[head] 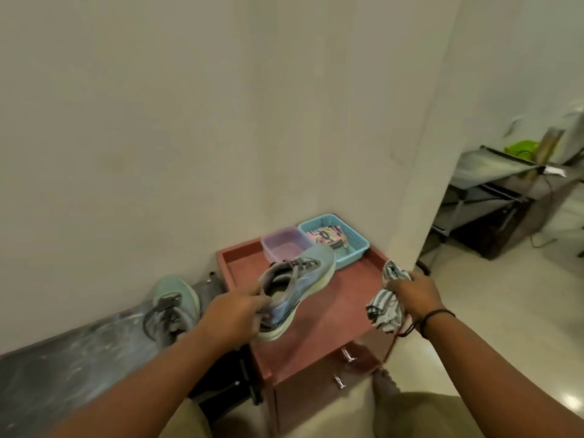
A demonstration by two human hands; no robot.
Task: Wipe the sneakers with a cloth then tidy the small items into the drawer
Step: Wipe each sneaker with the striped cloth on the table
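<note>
My left hand (234, 317) grips the heel of a light blue sneaker (303, 279) and holds it above the red-brown cabinet top (341, 308), toe pointing away. My right hand (414, 295) grips a crumpled striped cloth (387, 308) to the right of the shoe, apart from it. The second sneaker (172, 308), mint green with grey laces, lies on a dark low surface (63, 368) to the left. The cabinet's drawers (316, 384) with metal handles are closed below.
A pink tub (286, 245) and a blue basket (347, 251) holding small colourful items stand at the cabinet's back edge, against the wall. A white wall corner rises right of the basket. Beyond it stands a dark shelf unit (505, 200). Pale floor lies to the right.
</note>
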